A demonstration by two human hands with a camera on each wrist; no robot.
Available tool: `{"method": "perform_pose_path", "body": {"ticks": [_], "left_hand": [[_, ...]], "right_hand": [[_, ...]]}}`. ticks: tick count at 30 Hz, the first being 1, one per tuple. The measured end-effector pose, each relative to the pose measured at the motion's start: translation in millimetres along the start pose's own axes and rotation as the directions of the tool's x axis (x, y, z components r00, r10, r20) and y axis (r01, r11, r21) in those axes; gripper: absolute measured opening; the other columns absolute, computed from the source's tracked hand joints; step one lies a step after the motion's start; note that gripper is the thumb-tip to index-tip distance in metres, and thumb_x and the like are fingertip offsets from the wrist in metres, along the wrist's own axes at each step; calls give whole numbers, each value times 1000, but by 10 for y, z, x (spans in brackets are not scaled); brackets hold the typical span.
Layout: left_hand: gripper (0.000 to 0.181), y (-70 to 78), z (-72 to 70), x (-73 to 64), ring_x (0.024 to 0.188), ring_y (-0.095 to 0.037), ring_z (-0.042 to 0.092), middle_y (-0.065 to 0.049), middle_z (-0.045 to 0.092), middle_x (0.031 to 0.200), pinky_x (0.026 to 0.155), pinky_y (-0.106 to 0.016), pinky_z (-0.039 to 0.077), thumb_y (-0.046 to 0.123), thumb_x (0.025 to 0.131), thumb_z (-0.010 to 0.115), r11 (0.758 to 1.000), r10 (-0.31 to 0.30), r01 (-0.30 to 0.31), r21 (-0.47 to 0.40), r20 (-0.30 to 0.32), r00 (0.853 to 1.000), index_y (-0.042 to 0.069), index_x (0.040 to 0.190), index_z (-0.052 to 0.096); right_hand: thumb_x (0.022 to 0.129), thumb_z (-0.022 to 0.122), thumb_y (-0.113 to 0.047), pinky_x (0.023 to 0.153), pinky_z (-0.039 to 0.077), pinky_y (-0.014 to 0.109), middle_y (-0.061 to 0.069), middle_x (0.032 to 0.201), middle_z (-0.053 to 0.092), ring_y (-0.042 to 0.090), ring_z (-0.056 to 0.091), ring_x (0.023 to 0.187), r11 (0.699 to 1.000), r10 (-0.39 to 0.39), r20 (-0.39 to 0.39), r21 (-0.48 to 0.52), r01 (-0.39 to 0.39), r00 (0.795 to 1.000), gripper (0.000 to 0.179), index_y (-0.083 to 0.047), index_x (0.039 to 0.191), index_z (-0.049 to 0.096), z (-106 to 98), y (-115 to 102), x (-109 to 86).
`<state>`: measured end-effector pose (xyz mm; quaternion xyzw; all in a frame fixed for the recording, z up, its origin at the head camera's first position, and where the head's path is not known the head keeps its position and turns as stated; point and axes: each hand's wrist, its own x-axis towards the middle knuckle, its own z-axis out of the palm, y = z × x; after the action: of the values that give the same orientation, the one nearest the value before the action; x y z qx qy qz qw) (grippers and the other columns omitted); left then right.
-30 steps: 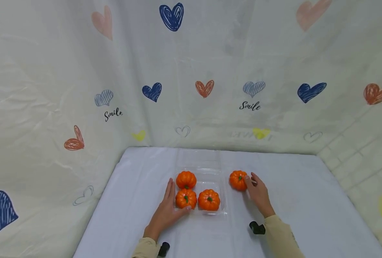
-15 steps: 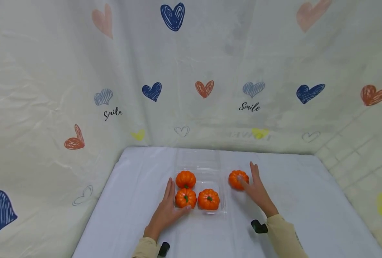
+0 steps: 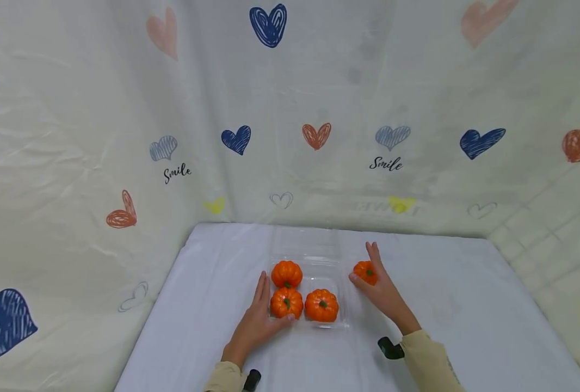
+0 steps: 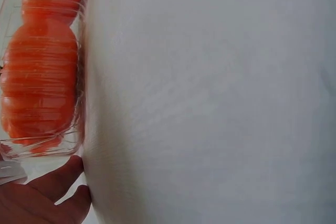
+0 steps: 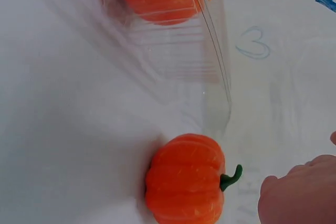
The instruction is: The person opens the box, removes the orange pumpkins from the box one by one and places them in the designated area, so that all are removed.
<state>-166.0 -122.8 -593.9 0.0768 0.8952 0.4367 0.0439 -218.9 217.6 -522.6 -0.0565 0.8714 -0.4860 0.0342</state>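
Note:
In the head view, a clear plastic box holds three small orange pumpkins: a back-left pumpkin, a front-left pumpkin and a front-right pumpkin. My left hand rests against the box's left side, fingers straight and thumb at the front corner. A lone pumpkin with a green stem sits on the cloth right of the box, partly hidden by my right hand. That hand hovers over it, thumb and fingers spread apart. In the right wrist view a gap shows between the hand and the pumpkin.
The box's transparent lid lies folded back behind it. White cloth covers the table. A pale curtain printed with hearts hangs along the back and sides.
My right hand has turned and spread from the lone pumpkin's right side to over it, its thumb now at the left. The left hand and the boxed pumpkins stay put.

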Motion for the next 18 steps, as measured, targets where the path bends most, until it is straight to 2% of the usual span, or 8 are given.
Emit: {"method": "perform_pose_path", "body": {"ticks": [7,10,16,18], "left_hand": [[124,-11,-10,-14,158,-37,29,1,-2,181,120,-63,34,72,87,76,1000,3,-3,8,-15,1000,11,173,10],[124,-4,-10,-10,159,-35,28,4,-3,181,121,-61,34,73,87,76,1000,0,0,7,-14,1000,13,174,9],[125,2,-5,-10,160,-34,26,6,-4,180,121,-61,34,73,87,75,1000,-5,5,10,-3,1000,13,174,9],[124,-5,-2,-6,160,-33,26,6,-4,180,121,-61,34,73,87,75,1000,-2,2,15,-4,1000,13,174,9]], "right_hand": [[102,69,-49,112,22,81,7,180,-8,49,4,161,999,-35,53,20,34,998,99,-30,175,4,165,-152,-52],[101,71,-48,114,23,78,7,180,-6,47,4,162,997,-62,71,46,59,996,100,-28,175,7,232,-180,-55],[99,75,-43,121,21,68,8,180,-3,46,9,162,993,-98,119,83,88,988,101,-23,175,11,359,-181,-83],[100,74,-40,121,21,68,8,180,-1,47,11,161,992,-105,136,81,95,985,99,-24,175,11,403,-179,-95]]}}
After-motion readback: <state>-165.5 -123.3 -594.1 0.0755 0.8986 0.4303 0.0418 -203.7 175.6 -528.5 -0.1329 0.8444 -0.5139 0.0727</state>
